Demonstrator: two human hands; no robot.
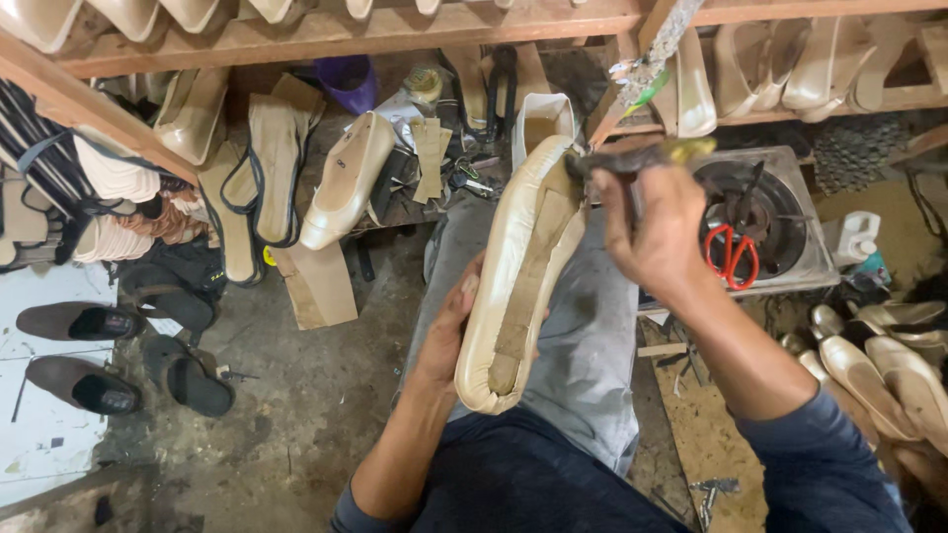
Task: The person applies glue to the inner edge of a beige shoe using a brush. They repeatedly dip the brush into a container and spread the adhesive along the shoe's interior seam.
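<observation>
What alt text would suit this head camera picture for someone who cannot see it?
A person's left hand steadies a cream shoe, sole up on their lap, while the right hand works a dark tool at its end. Shoes and soles crowd wooden shelves.

The person wears a dark navy long-sleeved top; both sleeves are pushed up, leaving the forearms bare. The right sleeve [825,464] bunches in soft folds near the elbow, and the left sleeve [346,513] shows only as a dark edge at the bottom of the view. Grey trousers [588,345] cover the legs, creased and a little dusty, running out from the top's hem. The left hand [449,331] and right hand [657,232] are bare; no ring or watch, as far as can be seen.
</observation>
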